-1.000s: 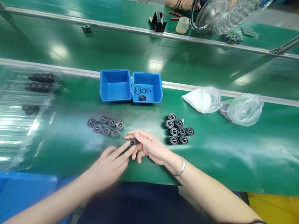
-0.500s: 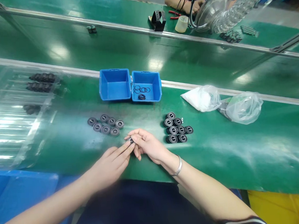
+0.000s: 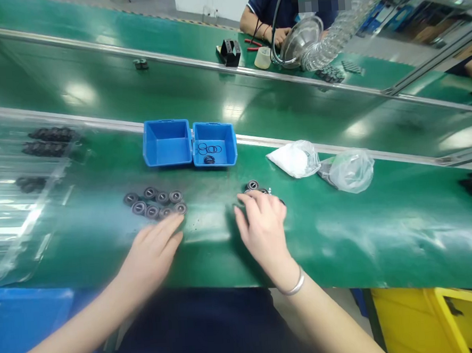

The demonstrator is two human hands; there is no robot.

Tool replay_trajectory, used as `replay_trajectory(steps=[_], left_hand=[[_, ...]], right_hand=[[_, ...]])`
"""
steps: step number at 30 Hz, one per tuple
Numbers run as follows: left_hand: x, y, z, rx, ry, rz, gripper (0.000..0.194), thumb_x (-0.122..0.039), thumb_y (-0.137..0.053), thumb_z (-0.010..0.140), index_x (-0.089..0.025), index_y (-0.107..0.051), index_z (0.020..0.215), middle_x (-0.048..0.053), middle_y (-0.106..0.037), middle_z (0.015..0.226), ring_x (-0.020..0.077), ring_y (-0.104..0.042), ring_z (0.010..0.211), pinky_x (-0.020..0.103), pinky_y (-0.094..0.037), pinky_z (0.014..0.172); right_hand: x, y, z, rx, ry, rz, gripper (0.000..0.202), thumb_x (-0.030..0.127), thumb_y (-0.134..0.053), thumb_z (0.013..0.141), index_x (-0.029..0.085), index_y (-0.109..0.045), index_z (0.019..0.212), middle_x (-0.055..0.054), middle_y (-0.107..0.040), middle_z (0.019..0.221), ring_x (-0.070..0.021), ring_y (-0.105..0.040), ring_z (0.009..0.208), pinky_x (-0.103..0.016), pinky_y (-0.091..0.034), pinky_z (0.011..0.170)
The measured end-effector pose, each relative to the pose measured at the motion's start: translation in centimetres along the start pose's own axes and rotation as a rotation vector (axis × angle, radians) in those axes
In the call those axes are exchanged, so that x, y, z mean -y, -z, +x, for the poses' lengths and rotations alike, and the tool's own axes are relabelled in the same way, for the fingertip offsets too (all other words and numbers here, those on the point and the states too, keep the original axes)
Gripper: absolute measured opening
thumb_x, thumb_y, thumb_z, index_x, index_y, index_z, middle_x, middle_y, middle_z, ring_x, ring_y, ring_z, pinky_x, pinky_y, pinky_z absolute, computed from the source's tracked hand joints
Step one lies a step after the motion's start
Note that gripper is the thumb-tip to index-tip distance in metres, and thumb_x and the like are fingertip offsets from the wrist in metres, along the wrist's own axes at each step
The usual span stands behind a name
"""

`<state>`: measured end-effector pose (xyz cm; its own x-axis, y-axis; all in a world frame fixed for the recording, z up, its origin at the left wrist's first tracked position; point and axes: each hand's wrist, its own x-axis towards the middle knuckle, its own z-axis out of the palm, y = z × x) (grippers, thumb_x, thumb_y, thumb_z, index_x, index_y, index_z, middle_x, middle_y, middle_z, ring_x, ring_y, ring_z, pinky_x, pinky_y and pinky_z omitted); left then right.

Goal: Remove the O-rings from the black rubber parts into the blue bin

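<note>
My left hand [image 3: 154,250] has its fingers stretched out, the tips touching or just beside the nearest of several round black caps [image 3: 139,208] grouped on the green table. Each cap has a slot-like mark in its middle. My right hand [image 3: 264,225], with a silver bangle at the wrist, is over several black cylinders [image 3: 253,185]. Its fingers are apart and bent downward, and nothing shows in them. The hand hides most of the cylinders. A small whitish piece [image 3: 269,190] lies beside them.
Behind the caps stand a blue bin [image 3: 168,158] and another blue bin [image 3: 229,158] holding black rings [image 3: 214,149]. Plastic bags [image 3: 294,159] lie at the right. Clear trays [image 3: 6,212] cover the left side. Across the metal rail, a co-worker's hand [image 3: 281,37] is beside a clear hood [image 3: 301,39].
My hands have parted: the left moved left to the caps, the right moved right over the cylinders. The small round part they held is released, and the cap group shows one more.
</note>
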<state>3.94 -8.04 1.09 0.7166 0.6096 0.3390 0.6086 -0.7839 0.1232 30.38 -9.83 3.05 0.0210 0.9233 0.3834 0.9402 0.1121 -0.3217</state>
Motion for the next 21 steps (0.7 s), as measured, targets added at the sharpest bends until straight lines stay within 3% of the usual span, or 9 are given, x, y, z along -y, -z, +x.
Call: replay_trajectory(steps=[3, 6, 10, 13, 17, 21], left_hand=[[-0.8, 0.5, -0.2, 0.049, 0.127, -0.258, 0.028, -0.008, -0.039, 0.093, -0.013, -0.066, 0.101, 0.014, -0.073, 0.102, 0.0221, -0.071, 0.09, 0.033, -0.056, 0.076], [-1.2, 0.8, -0.1, 0.145, 0.318, -0.56, 0.022, -0.016, -0.045, 0.094, -0.018, -0.066, 0.099, 0.002, -0.073, 0.078, 0.0147, -0.07, 0.07, 0.024, -0.057, 0.066], [-0.8, 0.9, 0.1, 0.187, 0.508, -0.828, 0.021, -0.02, -0.048, 0.095, -0.019, -0.068, 0.104, 0.002, -0.075, 0.081, 0.0132, -0.072, 0.066, 0.022, -0.058, 0.061], [-0.6, 1.1, 0.3, 0.142, 0.534, -0.841, 0.023, -0.021, -0.05, 0.095, -0.019, -0.069, 0.108, 0.002, -0.077, 0.086, 0.0138, -0.073, 0.071, 0.021, -0.059, 0.062], [-1.0, 1.6, 1.1, 0.062, 0.47, -0.736, 0.023, -0.019, -0.054, 0.093, -0.022, -0.071, 0.108, 0.0, -0.077, 0.087, 0.0136, -0.073, 0.074, 0.021, -0.059, 0.066], [-1.5, 1.8, 1.5, 0.002, 0.416, -0.658, 0.022, -0.018, -0.055, 0.092, -0.022, -0.073, 0.105, 0.0, -0.077, 0.084, 0.0132, -0.071, 0.071, 0.021, -0.058, 0.068]], right_hand=[[-1.5, -0.1, 0.2, -0.014, -0.001, -0.199, 0.02, 0.024, -0.056, 0.095, 0.017, -0.063, 0.112, -0.012, -0.066, 0.114, -0.0318, -0.051, 0.108, -0.05, -0.033, 0.094], [-1.1, -0.9, 0.0, 0.01, 0.083, -0.162, 0.016, 0.02, -0.055, 0.096, 0.016, -0.064, 0.109, -0.011, -0.068, 0.11, -0.0296, -0.052, 0.105, -0.048, -0.032, 0.094], [1.2, -1.0, -0.4, 0.136, 0.219, 0.043, 0.018, 0.017, -0.052, 0.097, 0.017, -0.063, 0.111, -0.011, -0.067, 0.112, -0.0276, -0.054, 0.103, -0.048, -0.034, 0.094], [2.6, -0.2, -0.4, 0.189, 0.212, 0.295, 0.016, 0.019, -0.052, 0.097, 0.019, -0.063, 0.109, -0.013, -0.062, 0.116, -0.0262, -0.055, 0.105, -0.046, -0.039, 0.093], [3.9, 0.1, 0.1, 0.325, 0.099, 0.745, 0.01, 0.024, -0.06, 0.094, 0.021, -0.063, 0.103, -0.009, -0.058, 0.11, -0.022, -0.056, 0.109, -0.038, -0.046, 0.094], [4.4, -0.6, 0.3, 0.5, -0.04, 0.973, 0.005, 0.024, -0.067, 0.09, 0.021, -0.066, 0.086, -0.006, -0.059, 0.105, -0.0187, -0.059, 0.1, -0.03, -0.05, 0.08]])
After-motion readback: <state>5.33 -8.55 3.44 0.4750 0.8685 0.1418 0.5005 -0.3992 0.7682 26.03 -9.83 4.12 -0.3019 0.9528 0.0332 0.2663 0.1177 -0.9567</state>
